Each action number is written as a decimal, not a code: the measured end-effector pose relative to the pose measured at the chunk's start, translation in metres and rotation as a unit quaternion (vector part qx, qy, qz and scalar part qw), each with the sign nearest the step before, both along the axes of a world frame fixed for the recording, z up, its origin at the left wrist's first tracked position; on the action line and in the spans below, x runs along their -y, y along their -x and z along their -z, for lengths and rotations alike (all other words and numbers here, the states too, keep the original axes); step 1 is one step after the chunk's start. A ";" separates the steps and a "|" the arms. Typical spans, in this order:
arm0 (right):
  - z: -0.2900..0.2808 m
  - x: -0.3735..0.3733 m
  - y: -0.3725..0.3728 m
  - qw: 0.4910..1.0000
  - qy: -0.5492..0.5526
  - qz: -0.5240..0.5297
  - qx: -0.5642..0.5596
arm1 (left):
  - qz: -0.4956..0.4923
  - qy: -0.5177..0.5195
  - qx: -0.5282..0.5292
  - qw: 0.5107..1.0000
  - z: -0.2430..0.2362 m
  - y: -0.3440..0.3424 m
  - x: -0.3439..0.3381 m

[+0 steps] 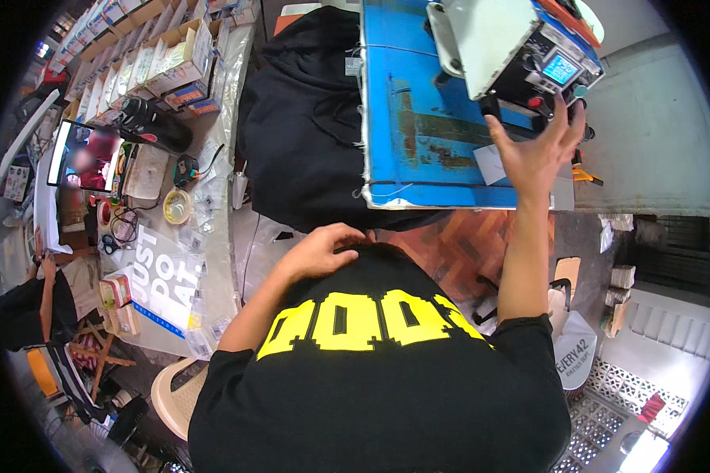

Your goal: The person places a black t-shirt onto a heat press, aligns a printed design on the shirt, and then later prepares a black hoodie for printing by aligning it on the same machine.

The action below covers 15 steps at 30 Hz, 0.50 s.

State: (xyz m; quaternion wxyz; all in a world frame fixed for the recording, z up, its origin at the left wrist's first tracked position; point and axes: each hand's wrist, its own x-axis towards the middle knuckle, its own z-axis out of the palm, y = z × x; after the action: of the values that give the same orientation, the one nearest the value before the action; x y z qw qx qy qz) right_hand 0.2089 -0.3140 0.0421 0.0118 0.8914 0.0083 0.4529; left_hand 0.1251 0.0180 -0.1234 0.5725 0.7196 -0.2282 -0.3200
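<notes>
My right hand (538,154) reaches up to a control box (544,75) with a small lit screen, its fingers spread at the knobs and buttons on the box's lower front. Nothing is held in it. Beneath the box lies a worn blue board (402,79) with brown patches and a frayed white edge. A black garment (292,118) with a drawstring and a small label drapes beside and below the board. My left hand (321,252) rests close to my belly, near the garment's lower edge, thumb apart from loosely bent fingers, with no object visible in it.
On the left, a plastic-covered table (221,158) carries boxes of packets (158,71), a black bottle (154,126), a screen (84,156), a tape roll (177,206) and a printed sheet (166,276). Another person (31,307) is at far left. A beige plastic chair (173,394) stands lower left.
</notes>
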 end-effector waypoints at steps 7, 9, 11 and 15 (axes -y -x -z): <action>0.006 -0.067 -0.021 0.983 -0.131 -0.122 -0.031 | 0.018 -0.071 0.042 0.996 0.023 0.019 -0.014; 0.007 -0.083 -0.022 0.986 -0.116 -0.117 -0.028 | 0.008 -0.093 0.028 0.995 0.022 0.023 -0.022; 0.007 -0.099 -0.023 0.989 -0.096 -0.109 -0.027 | -0.003 -0.124 0.013 0.992 0.021 0.026 -0.028; 0.004 -0.125 -0.027 0.991 -0.060 -0.113 -0.025 | 0.016 -0.162 0.049 0.985 0.029 0.030 -0.035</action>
State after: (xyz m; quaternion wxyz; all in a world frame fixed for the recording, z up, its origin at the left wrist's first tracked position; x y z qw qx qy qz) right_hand 0.2354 -0.1890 0.0386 -0.0933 0.8948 0.0818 0.4288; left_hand 0.0948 0.0533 -0.1526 0.4310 0.8142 -0.2123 -0.3260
